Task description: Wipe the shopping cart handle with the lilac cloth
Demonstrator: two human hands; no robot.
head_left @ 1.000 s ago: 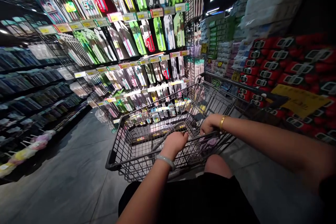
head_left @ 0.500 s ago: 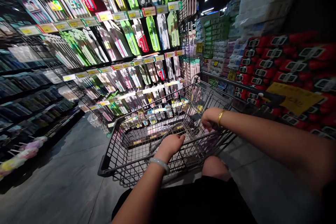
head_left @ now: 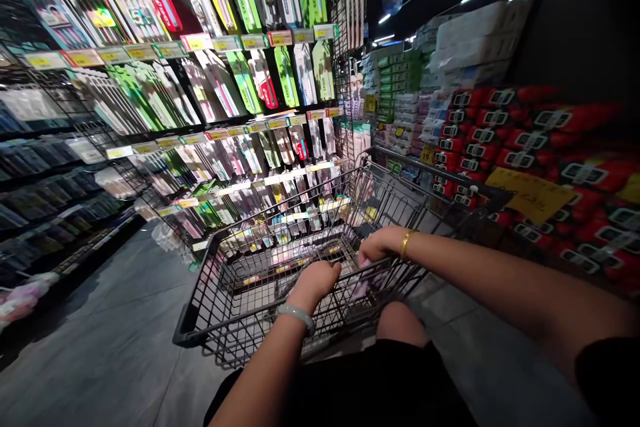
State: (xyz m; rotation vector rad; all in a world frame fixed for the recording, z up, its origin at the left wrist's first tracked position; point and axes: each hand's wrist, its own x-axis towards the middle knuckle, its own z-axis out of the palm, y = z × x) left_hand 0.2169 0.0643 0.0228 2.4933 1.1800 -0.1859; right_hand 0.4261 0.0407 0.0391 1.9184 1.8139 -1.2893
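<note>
While the left hand curls at the near rim of the cart, perhaps steadying it, the right hand dips over, a purple item just below its fingers. Grip hidden on both; cannot tell if holding. Beyond the fingers, cart stands before hanging toothbrushes; red packs rightward.

The right hand now reaches farther left in the shopping cart, closer to the left hand, and the pinkish-purple item beneath it lies farther left too. The pastel puffs slip partly out of frame; more black sleeve shows.
</note>
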